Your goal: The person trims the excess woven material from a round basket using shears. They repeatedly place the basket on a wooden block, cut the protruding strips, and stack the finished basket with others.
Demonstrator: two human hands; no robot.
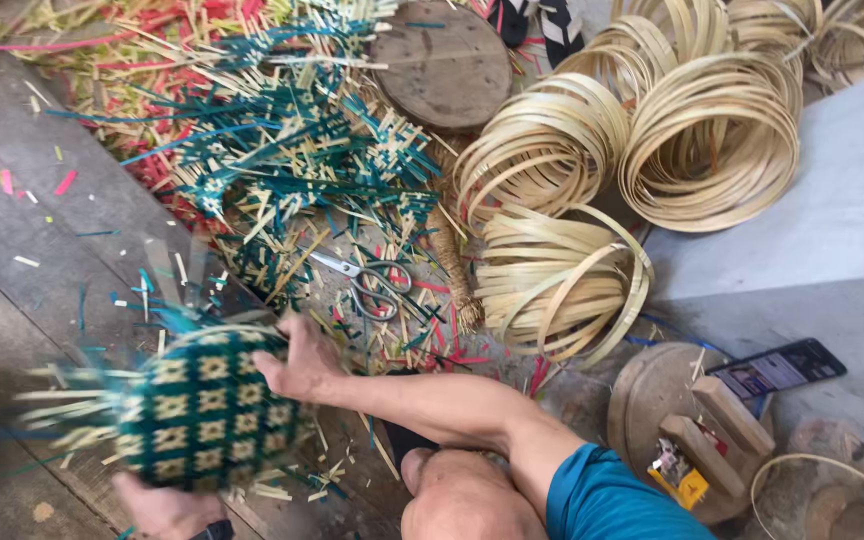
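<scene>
A round woven piece (207, 410) in dark green and cream, with loose strip ends sticking out to the left, is held low over the floor and looks blurred. My right hand (302, 365) grips its upper right rim, the arm reaching in from a teal sleeve. My left hand (164, 508) holds the lower edge from underneath, with only part of it showing at the bottom of the frame.
Steel scissors (370, 283) lie among cut strips just beyond the piece. A heap of green woven mats (302, 150) and red strips lies behind. Stacks of bamboo hoops (712, 140) fill the upper right. A phone (777, 368) and a wooden disc (652, 395) are at the right.
</scene>
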